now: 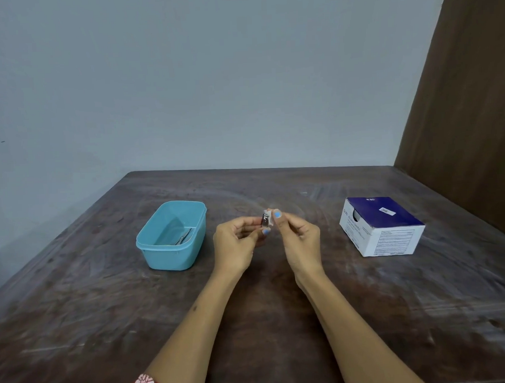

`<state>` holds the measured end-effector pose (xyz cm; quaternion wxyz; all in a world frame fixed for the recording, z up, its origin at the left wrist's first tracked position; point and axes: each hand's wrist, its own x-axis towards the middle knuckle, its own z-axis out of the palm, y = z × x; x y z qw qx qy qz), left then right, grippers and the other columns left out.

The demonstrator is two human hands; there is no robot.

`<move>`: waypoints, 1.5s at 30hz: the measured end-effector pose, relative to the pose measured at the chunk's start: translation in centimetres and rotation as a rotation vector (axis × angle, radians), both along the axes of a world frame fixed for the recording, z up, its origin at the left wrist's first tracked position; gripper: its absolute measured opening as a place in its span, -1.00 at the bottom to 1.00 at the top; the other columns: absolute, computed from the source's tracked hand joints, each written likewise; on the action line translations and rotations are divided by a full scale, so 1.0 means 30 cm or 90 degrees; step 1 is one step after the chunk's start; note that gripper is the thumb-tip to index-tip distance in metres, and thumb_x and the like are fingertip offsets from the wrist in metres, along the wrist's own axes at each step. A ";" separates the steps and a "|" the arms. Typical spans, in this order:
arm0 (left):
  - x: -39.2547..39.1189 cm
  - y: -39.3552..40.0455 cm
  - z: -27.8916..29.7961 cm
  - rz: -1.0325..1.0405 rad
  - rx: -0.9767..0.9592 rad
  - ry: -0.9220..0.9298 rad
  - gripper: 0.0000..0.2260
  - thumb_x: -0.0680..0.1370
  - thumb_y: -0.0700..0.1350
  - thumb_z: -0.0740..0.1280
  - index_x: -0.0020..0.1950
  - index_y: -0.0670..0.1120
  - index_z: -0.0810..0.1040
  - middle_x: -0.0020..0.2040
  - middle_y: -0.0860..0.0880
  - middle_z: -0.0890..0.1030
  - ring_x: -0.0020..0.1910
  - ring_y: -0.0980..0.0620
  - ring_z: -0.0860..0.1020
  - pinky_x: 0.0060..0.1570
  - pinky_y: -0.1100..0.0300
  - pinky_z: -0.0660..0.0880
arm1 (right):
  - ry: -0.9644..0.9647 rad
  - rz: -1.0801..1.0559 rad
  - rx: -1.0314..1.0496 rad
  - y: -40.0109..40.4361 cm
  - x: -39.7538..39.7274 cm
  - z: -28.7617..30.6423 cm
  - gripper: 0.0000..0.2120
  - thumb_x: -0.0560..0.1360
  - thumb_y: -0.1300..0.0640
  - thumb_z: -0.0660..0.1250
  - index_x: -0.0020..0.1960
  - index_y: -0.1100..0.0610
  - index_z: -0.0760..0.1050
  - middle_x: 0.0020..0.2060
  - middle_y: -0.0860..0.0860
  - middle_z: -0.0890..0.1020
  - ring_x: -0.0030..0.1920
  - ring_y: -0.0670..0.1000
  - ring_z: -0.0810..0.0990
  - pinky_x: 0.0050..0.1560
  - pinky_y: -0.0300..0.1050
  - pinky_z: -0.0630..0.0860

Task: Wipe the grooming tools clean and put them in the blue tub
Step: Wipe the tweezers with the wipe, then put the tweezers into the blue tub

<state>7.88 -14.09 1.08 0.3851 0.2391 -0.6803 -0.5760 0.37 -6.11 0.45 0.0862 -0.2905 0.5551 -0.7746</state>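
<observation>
A small silver nail clipper [265,221] was pinched in the left hand [237,244] above the table [106,313], the right hand [298,241] pinching a white wipe [269,216] against it.

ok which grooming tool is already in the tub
The small scissors, lying inside the blue tub; the other metal tool is held between both hands.

Blue-and-white box [382,225]: "BD" logo legible on dark blue top; remaining print too small to read.
</observation>
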 end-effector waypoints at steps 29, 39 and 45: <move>0.017 0.041 -0.003 0.069 -0.109 -0.011 -0.81 0.38 -0.23 0.49 -0.12 0.03 0.64 -0.19 0.01 0.69 -0.21 0.10 0.66 -0.11 0.08 0.62 | -0.093 -0.284 0.062 0.015 -0.037 -0.035 -0.91 0.44 0.18 0.42 -0.19 -0.01 0.59 -0.29 -0.12 0.65 -0.22 -0.20 0.61 -0.02 -0.19 0.54; 0.216 -0.178 0.185 0.341 -0.193 -0.175 -0.90 0.35 -0.25 0.50 -0.18 -0.11 0.65 -0.35 0.05 0.60 -0.36 0.22 0.55 -0.31 0.46 0.44 | -0.051 -0.246 0.145 0.003 -0.047 -0.032 -0.92 0.46 0.17 0.40 -0.06 0.09 0.62 -0.22 -0.03 0.64 -0.19 -0.12 0.60 -0.11 -0.23 0.47; 0.232 -0.251 0.181 0.336 -0.232 -0.506 -0.91 0.36 -0.30 0.42 -0.16 -0.20 0.65 -0.09 -0.15 0.65 -0.04 -0.12 0.60 -0.03 0.04 0.57 | -0.039 -0.237 0.163 -0.003 -0.036 -0.023 -0.96 0.45 0.17 0.41 -0.11 0.07 0.61 -0.28 -0.02 0.61 -0.23 -0.09 0.58 -0.06 -0.14 0.52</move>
